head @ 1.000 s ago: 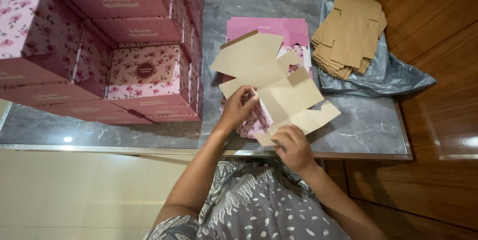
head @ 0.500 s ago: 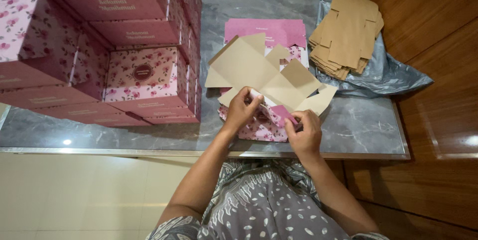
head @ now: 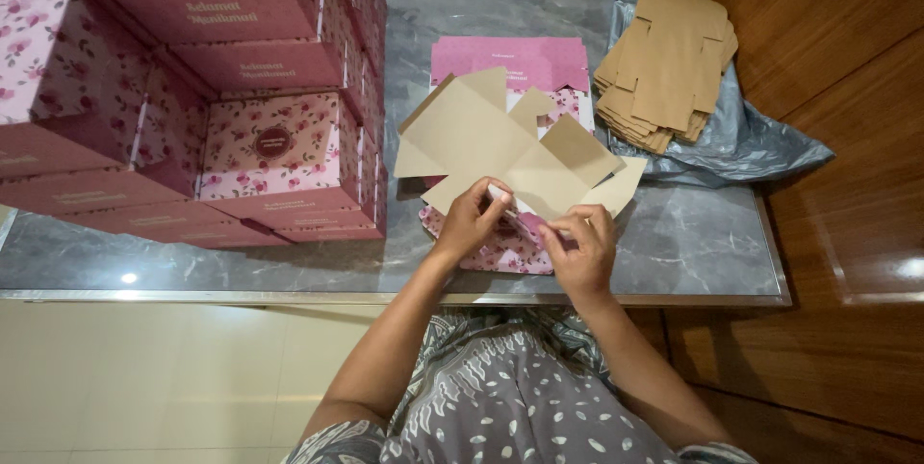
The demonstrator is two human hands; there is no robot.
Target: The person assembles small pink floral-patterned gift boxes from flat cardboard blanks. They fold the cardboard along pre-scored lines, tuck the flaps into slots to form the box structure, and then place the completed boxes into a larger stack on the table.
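The flat box blank is pinched at its near edge by left hand and right hand; bare table lies to the right.

The pink boxes are piled high and fill the left side of the counter. A pile of brown card on a grey bag blocks the far right corner. The near right corner has open room, and so does the near left edge.
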